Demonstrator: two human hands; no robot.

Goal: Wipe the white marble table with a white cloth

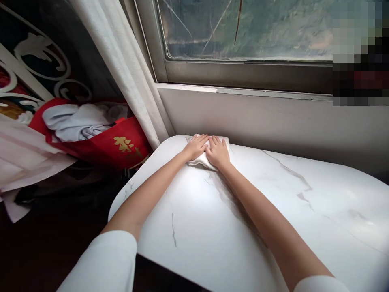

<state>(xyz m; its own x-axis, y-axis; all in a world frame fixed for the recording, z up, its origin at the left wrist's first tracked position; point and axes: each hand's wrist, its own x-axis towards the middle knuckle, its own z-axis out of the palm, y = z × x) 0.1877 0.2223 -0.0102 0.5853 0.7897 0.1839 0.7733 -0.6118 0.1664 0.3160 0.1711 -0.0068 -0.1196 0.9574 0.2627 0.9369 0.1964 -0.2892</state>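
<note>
A white cloth [203, 161] lies flat on the white marble-patterned table [194, 211], close to its far edge by the wall. My left hand [197, 146] rests on the cloth's left part, palm down with the fingers stretched forward. Beside it my right hand [218, 151] presses on the right part, its fingers also stretched out and its thumb near the left hand. The two hands touch or nearly touch. Much of the cloth is hidden beneath them.
Behind the table runs a pale wall [258, 121] below a metal-framed window [243, 73]. At the left hangs a white curtain [121, 61]. A red bag [100, 152] stuffed with light grey fabric [82, 121] stands next to the table's left edge.
</note>
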